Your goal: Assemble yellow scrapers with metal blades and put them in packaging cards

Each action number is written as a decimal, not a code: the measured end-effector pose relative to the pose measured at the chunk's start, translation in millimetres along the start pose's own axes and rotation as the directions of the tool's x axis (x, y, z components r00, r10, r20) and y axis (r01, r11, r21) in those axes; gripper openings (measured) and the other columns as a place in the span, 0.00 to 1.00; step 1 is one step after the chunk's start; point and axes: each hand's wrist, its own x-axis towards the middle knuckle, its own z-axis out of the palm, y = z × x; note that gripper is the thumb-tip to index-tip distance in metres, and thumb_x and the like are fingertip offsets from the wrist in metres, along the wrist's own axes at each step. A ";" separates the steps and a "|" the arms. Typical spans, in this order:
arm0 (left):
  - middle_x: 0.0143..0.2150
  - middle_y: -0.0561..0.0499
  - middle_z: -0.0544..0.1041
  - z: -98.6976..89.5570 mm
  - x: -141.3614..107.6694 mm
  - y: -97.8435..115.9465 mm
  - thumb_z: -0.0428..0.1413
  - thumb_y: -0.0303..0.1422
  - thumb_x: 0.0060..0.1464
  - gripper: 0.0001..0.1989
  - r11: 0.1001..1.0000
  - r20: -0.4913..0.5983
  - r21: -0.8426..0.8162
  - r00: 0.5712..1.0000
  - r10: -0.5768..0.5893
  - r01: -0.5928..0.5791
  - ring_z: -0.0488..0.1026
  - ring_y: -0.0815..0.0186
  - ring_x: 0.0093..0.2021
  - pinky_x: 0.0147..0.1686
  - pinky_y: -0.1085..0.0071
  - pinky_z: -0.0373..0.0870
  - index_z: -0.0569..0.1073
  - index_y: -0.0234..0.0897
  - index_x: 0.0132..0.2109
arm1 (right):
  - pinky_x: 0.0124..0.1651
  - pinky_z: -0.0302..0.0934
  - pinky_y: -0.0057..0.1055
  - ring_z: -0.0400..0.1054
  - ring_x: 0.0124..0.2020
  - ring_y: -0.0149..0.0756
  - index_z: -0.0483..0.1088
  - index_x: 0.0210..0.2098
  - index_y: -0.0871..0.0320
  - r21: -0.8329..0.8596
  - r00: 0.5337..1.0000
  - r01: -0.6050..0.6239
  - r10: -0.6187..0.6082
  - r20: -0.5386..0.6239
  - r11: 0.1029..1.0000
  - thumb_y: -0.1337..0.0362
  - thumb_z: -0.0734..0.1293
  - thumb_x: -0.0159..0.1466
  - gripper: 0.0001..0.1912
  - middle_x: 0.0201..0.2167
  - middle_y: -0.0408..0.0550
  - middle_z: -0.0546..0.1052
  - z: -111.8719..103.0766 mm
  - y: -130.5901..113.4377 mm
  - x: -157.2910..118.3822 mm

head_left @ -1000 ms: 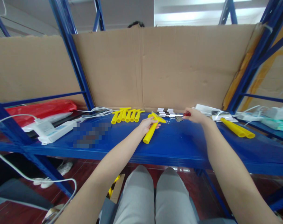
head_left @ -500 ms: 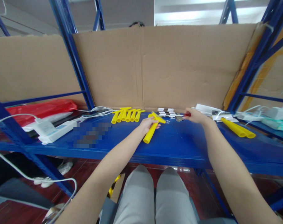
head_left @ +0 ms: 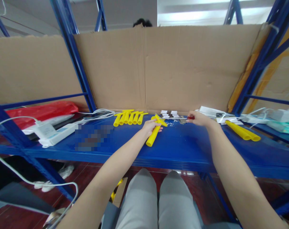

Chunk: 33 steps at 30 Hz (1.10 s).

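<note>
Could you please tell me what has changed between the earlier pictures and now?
The yellow piece in the left hand has turned slightly, its crosspiece's right end dipping a little. More dark hair shows above the cardboard. Nothing was taken or released: the right hand keeps the red-handled tool. The row of yellow pieces stayed put.

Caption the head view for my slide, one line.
Left hand holds a yellow part, right hand a red-handled tool, over a blue shelf.
</note>
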 end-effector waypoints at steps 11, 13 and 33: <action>0.41 0.41 0.80 12.6 -11.6 5.6 0.58 0.15 0.51 0.38 0.993 -0.127 0.113 0.992 -0.005 0.019 0.75 0.68 0.23 0.25 0.72 0.75 0.60 0.36 0.68 | 0.31 0.60 0.29 0.68 0.28 0.36 0.67 0.28 0.55 0.003 0.999 -0.012 0.012 0.040 1.000 0.61 0.67 0.56 0.05 0.26 0.45 0.76 -4.5 -4.7 -2.0; 0.40 0.42 0.81 11.8 -9.3 5.2 0.58 0.14 0.50 0.39 0.993 -0.129 0.117 0.992 -0.004 0.019 0.76 0.68 0.24 0.25 0.72 0.75 0.60 0.36 0.68 | 0.31 0.60 0.29 0.68 0.28 0.36 0.68 0.28 0.55 0.008 0.999 -0.011 0.010 0.044 1.000 0.60 0.67 0.57 0.05 0.26 0.45 0.76 -5.6 -4.9 -2.4; 0.36 0.44 0.81 12.1 -11.4 8.1 0.59 0.15 0.49 0.36 0.968 -0.151 0.240 0.982 0.110 -0.072 0.73 0.71 0.21 0.20 0.77 0.71 0.64 0.32 0.65 | 0.31 0.60 0.30 0.69 0.28 0.36 0.72 0.28 0.56 0.058 0.990 0.018 -0.026 0.136 0.998 0.51 0.67 0.55 0.14 0.25 0.46 0.77 -11.3 -5.9 -2.9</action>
